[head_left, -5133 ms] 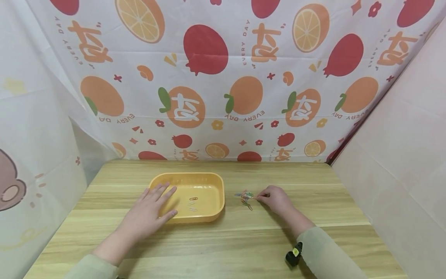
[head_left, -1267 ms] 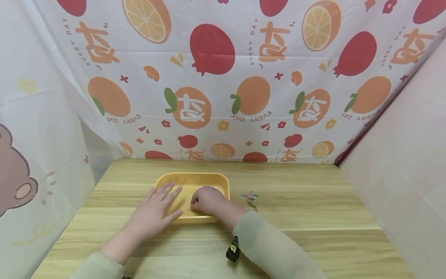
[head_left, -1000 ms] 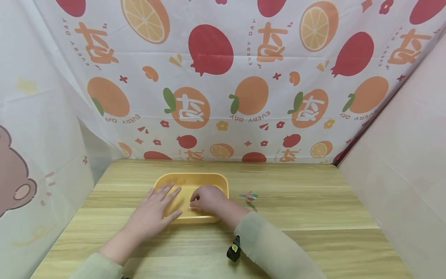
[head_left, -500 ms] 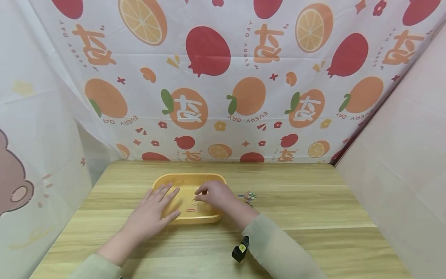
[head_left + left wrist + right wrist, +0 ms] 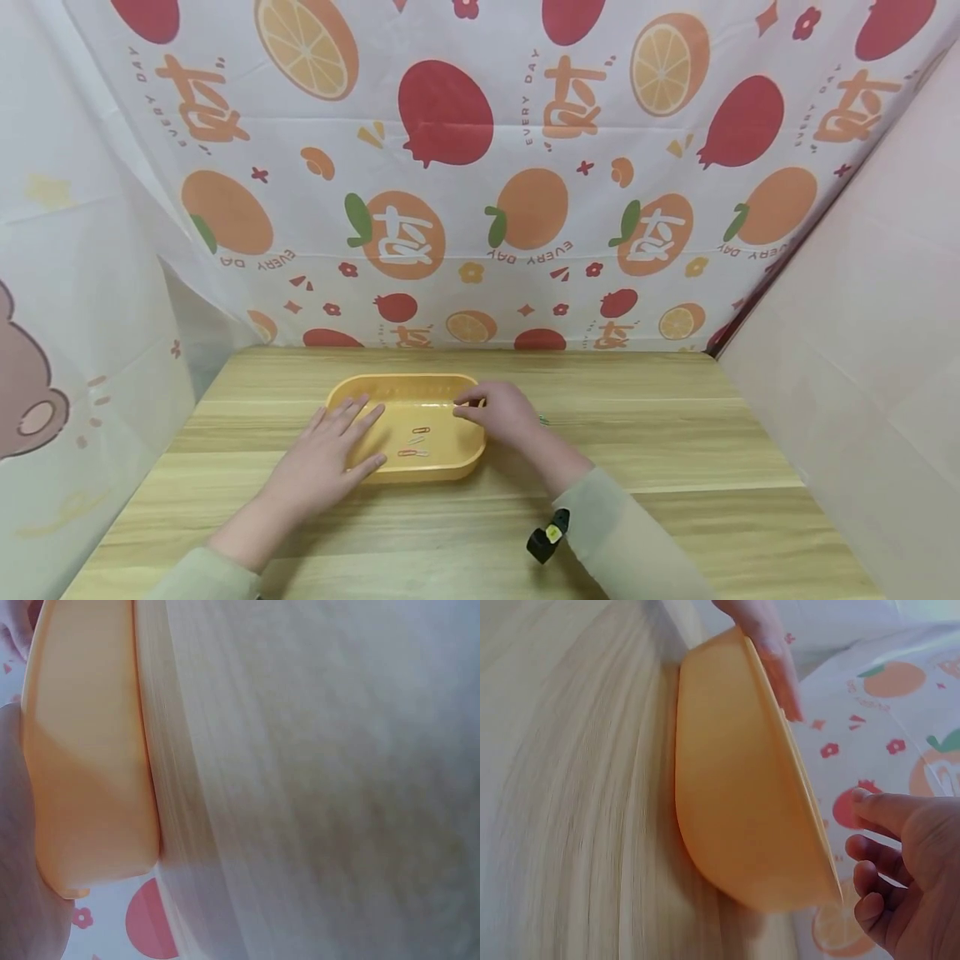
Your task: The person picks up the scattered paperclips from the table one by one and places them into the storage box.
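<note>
Some clips [image 5: 543,420] on the wood-grained surface [image 5: 667,442] are mostly hidden by the loosely bent right hand [image 5: 504,412]; the smooth, round-cornered tray [image 5: 427,475] is overlapped by the spread left hand [image 5: 326,454].

Pale grey-green sleeves [image 5: 630,537], black wrist camera [image 5: 540,547] with yellow patch [image 5: 553,532].

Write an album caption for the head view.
Clips in a tray, left hand on it, right hand hovering close by.
</note>
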A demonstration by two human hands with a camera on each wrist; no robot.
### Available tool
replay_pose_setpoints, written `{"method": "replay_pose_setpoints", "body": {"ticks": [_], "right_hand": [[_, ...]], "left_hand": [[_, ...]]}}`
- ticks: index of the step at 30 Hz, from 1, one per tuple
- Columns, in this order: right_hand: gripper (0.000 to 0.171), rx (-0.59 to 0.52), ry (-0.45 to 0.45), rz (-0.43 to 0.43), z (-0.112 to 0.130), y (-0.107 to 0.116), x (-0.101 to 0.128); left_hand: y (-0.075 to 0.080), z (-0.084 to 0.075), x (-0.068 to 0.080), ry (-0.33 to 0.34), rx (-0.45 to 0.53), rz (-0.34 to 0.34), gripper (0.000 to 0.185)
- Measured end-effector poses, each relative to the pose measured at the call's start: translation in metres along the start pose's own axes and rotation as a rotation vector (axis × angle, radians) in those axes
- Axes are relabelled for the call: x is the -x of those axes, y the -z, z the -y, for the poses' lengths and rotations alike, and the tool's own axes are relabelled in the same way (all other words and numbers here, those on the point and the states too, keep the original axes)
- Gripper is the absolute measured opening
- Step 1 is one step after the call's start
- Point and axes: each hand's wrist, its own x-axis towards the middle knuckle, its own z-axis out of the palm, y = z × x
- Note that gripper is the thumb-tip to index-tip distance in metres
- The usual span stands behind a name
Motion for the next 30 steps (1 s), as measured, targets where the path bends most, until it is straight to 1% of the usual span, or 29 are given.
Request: {"method": "replay_pose_setpoints", "body": {"ticks": [10,17,21,23,30], "right_hand": [[0.020,-0.071,-0.064,-0.048,-0.039,0.014,0.014],[0.020,-0.123,-0.102,-0.051,-0.070,0.020,0.031],[0.017,-0.142,-0.113,-0.079,-0.087,0.022,0.042],[0.015,-0.136,-0.121,-0.094,-0.095,0.022,0.047],[0.011,-0.100,-0.180,-0.106,-0.120,0.024,0.063]], "left_hand": [[-0.002,0.003,0.000,-0.013,-0.004,-0.040,0.072],[-0.001,0.002,-0.001,-0.009,0.002,-0.016,0.073],[-0.002,0.004,-0.001,-0.011,-0.011,-0.014,0.074],[-0.002,0.004,-0.002,-0.010,-0.012,-0.012,0.074],[-0.002,0.002,-0.001,-0.016,-0.009,-0.022,0.073]]}}
